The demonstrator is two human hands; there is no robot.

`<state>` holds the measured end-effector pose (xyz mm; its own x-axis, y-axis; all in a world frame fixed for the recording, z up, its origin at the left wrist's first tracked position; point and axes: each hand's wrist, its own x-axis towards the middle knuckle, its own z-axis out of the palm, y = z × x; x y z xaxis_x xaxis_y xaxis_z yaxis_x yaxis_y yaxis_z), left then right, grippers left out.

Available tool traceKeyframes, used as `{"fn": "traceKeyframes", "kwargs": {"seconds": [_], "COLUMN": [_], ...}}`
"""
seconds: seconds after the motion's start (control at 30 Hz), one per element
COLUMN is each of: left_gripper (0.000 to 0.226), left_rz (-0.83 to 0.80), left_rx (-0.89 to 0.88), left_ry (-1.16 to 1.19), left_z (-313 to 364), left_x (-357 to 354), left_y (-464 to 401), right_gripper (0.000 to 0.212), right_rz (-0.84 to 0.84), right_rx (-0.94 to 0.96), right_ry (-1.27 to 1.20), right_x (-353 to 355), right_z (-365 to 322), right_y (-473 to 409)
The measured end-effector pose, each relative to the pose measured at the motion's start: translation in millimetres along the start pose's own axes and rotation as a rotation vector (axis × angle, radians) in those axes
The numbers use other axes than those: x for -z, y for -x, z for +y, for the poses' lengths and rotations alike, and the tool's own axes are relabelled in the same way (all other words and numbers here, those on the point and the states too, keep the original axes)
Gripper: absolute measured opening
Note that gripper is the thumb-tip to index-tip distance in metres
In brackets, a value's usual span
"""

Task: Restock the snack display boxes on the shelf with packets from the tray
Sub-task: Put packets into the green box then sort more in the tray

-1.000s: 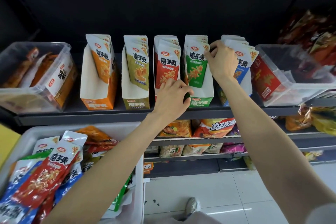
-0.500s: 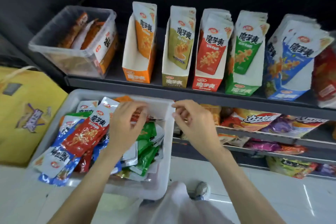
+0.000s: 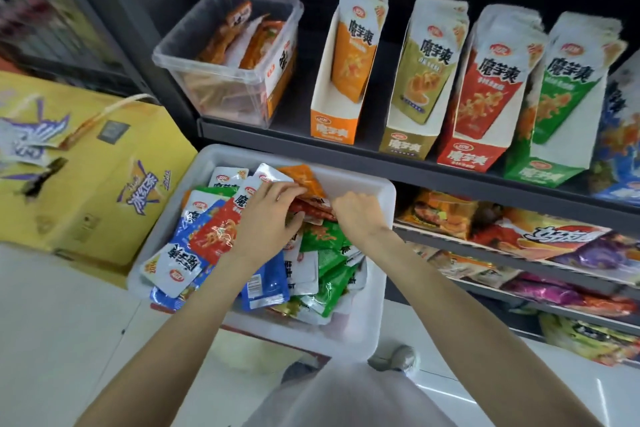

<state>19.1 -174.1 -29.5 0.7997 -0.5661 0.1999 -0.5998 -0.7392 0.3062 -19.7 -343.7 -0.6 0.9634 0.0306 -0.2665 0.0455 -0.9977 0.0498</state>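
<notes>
A white tray (image 3: 382, 246) below the shelf holds several loose packets in red, blue, green and orange. My left hand (image 3: 266, 218) reaches to the tray's far side. Its fingers lie over an orange packet (image 3: 304, 177) and its thumb is under a red packet (image 3: 308, 210), pinching it. My right hand (image 3: 356, 215) is beside it, fingers curled on the same red packets by the far rim. On the shelf stand the orange (image 3: 332, 125), olive (image 3: 405, 146), red (image 3: 467, 156), green (image 3: 540, 173) and blue (image 3: 620, 163) display boxes with upright packets.
A clear bin (image 3: 228, 80) of orange snacks sits at the shelf's left end. A yellow carton (image 3: 86, 184) stands left of the tray. Lower shelves (image 3: 519, 253) at the right hold larger snack bags. White floor tiles lie below.
Both hands came down from the shelf boxes into the tray. They have moved together at its far side onto the red packets. The view has tilted down and left.
</notes>
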Motion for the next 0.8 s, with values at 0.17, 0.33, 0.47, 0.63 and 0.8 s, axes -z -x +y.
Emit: {"fn": "traceKeyframes", "kwargs": {"seconds": [0.17,0.33,0.47,0.63,0.8], "left_gripper": [0.076,0.049,0.011,0.014,0.018], "left_rz": [-0.180,-0.017,-0.251,-0.466,-0.437], "left_rx": [-0.249,-0.246,0.329,0.334,0.184], "left_ry": [-0.013,0.385,1.077,1.182,0.930], "left_z": [8.4,43.8,80.0,94.7,106.9], "left_x": [-1.5,19.6,46.8,53.3,51.6], "left_y": [-22.8,-18.8,-19.2,-26.4,-41.5], "right_gripper": [0.018,0.015,0.030,0.009,0.009], "right_rz": [0.285,0.090,0.020,0.310,0.541], "right_rx": [-0.085,-0.129,-0.142,-0.170,-0.205], "right_ry": [-0.236,-1.516,-1.986,-1.590,-1.402], "right_x": [21.0,56.6,65.6,61.5,61.9], "right_z": [17.9,55.2,73.2,83.1,99.5], "right_y": [27.9,64.9,80.9,84.0,92.5]}}
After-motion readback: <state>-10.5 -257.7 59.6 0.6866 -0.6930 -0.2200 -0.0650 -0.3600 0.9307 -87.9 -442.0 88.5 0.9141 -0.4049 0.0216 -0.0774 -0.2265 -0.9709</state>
